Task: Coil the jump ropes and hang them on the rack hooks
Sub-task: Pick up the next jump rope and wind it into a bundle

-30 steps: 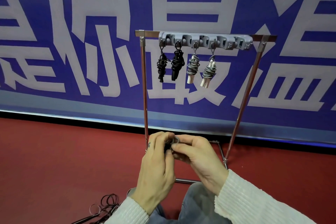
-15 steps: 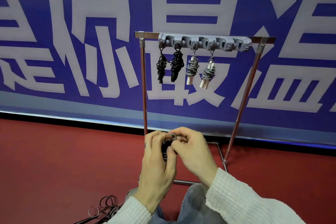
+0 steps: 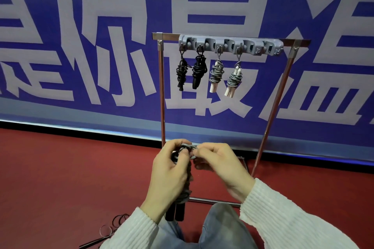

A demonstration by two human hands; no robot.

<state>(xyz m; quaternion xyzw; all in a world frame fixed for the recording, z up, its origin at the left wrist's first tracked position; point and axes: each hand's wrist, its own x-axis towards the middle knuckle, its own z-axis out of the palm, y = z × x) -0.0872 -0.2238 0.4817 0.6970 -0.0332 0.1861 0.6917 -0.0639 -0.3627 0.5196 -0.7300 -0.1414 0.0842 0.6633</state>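
Observation:
A metal rack (image 3: 228, 37) stands ahead with a grey hook strip (image 3: 230, 45) along its top bar. Two black coiled ropes (image 3: 191, 72) and two grey coiled ropes with white handles (image 3: 224, 76) hang from the left hooks; the rightmost hook is bare. My left hand (image 3: 169, 176) grips a coiled jump rope (image 3: 183, 194) upright, its black handles pointing down below my wrist. My right hand (image 3: 217, 164) pinches the grey loop (image 3: 189, 148) at the top of that bundle. Most of the bundle is hidden behind my left hand.
Loose rope coils (image 3: 113, 228) lie on the red floor at the lower left. My knees in jeans (image 3: 218, 226) sit just under my hands. The rack's base bar (image 3: 214, 201) runs along the floor. A blue banner (image 3: 81, 46) covers the wall behind.
Both hands have risen a little with the bundle. The grey loop now shows on top between my fingers, and the black handles have come into sight under my left wrist.

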